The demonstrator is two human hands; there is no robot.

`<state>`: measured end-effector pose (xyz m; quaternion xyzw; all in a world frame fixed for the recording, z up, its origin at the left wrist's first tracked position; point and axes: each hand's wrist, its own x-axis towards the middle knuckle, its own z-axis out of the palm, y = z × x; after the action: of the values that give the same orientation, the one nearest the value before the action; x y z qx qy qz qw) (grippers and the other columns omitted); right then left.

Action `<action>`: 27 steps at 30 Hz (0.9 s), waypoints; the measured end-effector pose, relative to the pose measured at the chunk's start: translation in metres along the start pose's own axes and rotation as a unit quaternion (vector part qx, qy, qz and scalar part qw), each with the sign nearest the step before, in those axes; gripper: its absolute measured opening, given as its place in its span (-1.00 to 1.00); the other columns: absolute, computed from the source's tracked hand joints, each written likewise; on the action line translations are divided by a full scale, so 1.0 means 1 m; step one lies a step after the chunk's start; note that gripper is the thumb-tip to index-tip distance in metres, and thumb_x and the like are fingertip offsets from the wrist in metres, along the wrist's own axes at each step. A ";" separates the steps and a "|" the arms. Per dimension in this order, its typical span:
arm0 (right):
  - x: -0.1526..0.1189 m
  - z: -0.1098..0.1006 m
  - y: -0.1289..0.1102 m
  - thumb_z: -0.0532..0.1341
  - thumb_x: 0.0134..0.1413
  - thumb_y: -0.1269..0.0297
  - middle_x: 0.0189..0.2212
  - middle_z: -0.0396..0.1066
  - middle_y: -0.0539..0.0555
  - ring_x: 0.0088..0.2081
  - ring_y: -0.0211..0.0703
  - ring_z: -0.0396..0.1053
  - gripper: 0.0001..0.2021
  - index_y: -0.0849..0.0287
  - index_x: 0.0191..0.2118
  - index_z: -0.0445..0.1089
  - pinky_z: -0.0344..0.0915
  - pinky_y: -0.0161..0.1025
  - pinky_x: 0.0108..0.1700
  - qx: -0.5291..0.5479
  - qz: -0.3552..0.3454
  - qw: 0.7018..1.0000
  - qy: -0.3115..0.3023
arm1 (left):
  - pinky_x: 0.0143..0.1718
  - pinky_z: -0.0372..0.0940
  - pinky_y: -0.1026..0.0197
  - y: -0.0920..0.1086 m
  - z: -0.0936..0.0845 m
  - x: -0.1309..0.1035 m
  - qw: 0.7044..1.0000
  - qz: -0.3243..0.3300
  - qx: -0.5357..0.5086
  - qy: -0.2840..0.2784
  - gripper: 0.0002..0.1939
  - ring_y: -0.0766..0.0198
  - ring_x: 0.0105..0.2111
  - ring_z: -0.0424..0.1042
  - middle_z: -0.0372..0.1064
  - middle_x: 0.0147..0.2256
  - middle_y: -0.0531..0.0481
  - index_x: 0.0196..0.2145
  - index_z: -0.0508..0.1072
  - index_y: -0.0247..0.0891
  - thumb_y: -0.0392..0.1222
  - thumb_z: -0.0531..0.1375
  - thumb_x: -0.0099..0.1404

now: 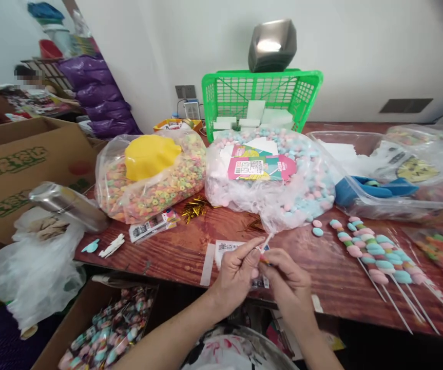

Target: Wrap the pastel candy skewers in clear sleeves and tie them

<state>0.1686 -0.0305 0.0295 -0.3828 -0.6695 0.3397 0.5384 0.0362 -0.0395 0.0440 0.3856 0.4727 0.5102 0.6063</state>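
Observation:
My hands meet above the front edge of the table. My left hand (233, 275) is closed, its thumb and forefinger pinching a thin white stick (269, 238). Fingertips of my right hand (289, 280) press in at the same stick, around a small reddish piece (263, 257) that is mostly covered. A bit of pink candy shows below the fingers. Printed plastic packets (225, 247) lie flat beneath my hands. To the right rest several candy skewers (385, 261) of pink and blue marshmallows on white sticks, near two loose marshmallows (317, 232).
Behind are a bag of ring candies (152, 198), a marshmallow bag (309, 180), a green basket (262, 77) and a clear tub (390, 201). A steel flask (69, 205) leans at left. Below sits a box of wrapped skewers (109, 324). Another person (38, 90) sits far left.

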 end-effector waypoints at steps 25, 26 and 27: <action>0.037 -0.024 -0.035 -0.01 0.20 0.53 -0.22 0.49 0.10 -0.15 -0.12 0.34 -0.67 0.20 0.01 0.33 0.05 0.00 -0.01 -0.315 -0.380 0.803 -0.334 | -0.57 0.07 0.33 0.031 -0.049 -0.012 0.934 -0.157 0.061 -0.314 -0.54 0.37 -0.60 0.26 0.30 -0.61 0.01 -0.62 0.34 -0.32 0.16 0.28 0.05; 0.035 -0.024 -0.037 -0.03 0.19 0.54 -0.32 0.48 0.07 -0.27 -0.16 0.33 -0.68 0.19 -0.05 0.36 0.07 -0.03 -0.05 -0.313 -0.370 0.805 -0.343 | -0.57 0.07 0.32 0.032 -0.050 -0.012 0.925 -0.170 0.066 -0.335 -0.53 0.37 -0.60 0.26 0.31 -0.59 0.00 -0.59 0.36 -0.31 0.19 0.27 0.05; 0.032 -0.023 -0.038 -0.04 0.17 0.54 -0.41 0.45 0.04 -0.36 -0.19 0.29 -0.69 0.19 -0.12 0.38 0.07 -0.05 -0.08 -0.314 -0.361 0.807 -0.348 | -0.57 0.08 0.32 0.033 -0.052 -0.012 0.915 -0.180 0.072 -0.354 -0.52 0.36 -0.61 0.26 0.31 -0.58 0.00 -0.57 0.37 -0.30 0.23 0.25 0.06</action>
<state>0.1819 -0.0196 0.0818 -0.1180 -0.9718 0.0029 0.2040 -0.0225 -0.0459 0.0646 0.4919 0.3241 0.1879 0.7859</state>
